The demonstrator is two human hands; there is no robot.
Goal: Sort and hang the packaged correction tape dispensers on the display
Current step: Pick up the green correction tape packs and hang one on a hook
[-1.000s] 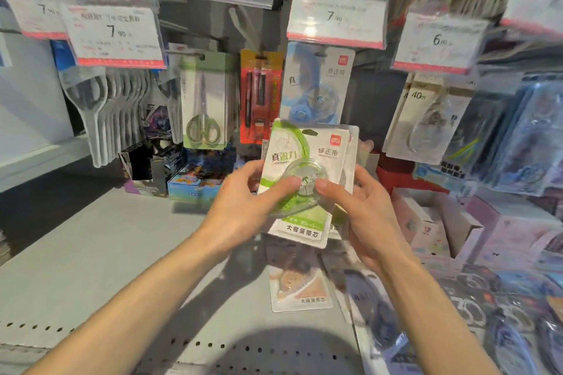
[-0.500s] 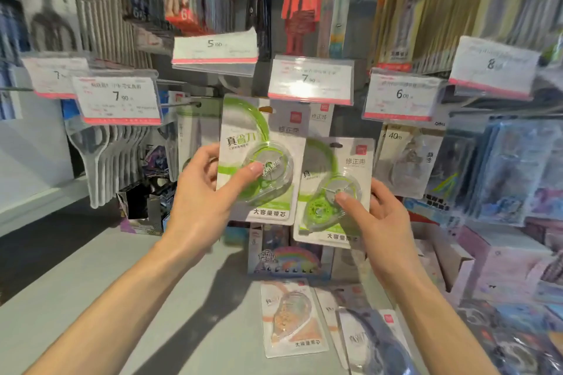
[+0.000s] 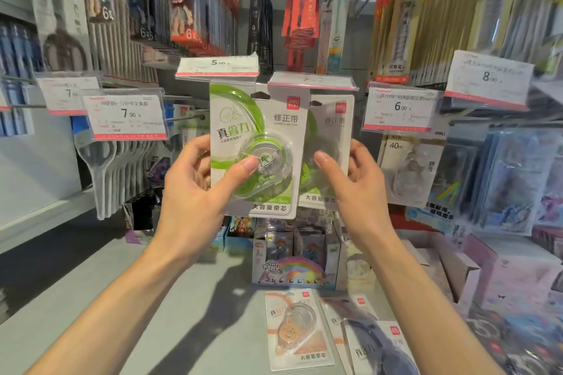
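Note:
My left hand (image 3: 195, 192) grips a green correction tape pack (image 3: 259, 131), thumb on its clear blister, holding it upright just below the 5.00 price tag (image 3: 217, 67). My right hand (image 3: 356, 189) holds a second green pack (image 3: 330, 131) close behind and to the right, under another price tag (image 3: 312, 82). On the grey shelf (image 3: 152, 329) below lies an orange correction tape pack (image 3: 297, 332), with more packs (image 3: 365, 347) beside it at the right.
Price tags reading 7.90 (image 3: 126, 116) and 6.00 (image 3: 399, 108) hang left and right on pegs. Clear spoon-shaped items (image 3: 106, 167) hang at the left. A rainbow-printed card box (image 3: 294, 259) stands at the shelf's back. Hanging blister packs (image 3: 411, 170) fill the right side.
Both hands have lifted the packs higher toward the pegs. The two green packs, side by side before, now overlap, the left one in front. My view has tilted upward.

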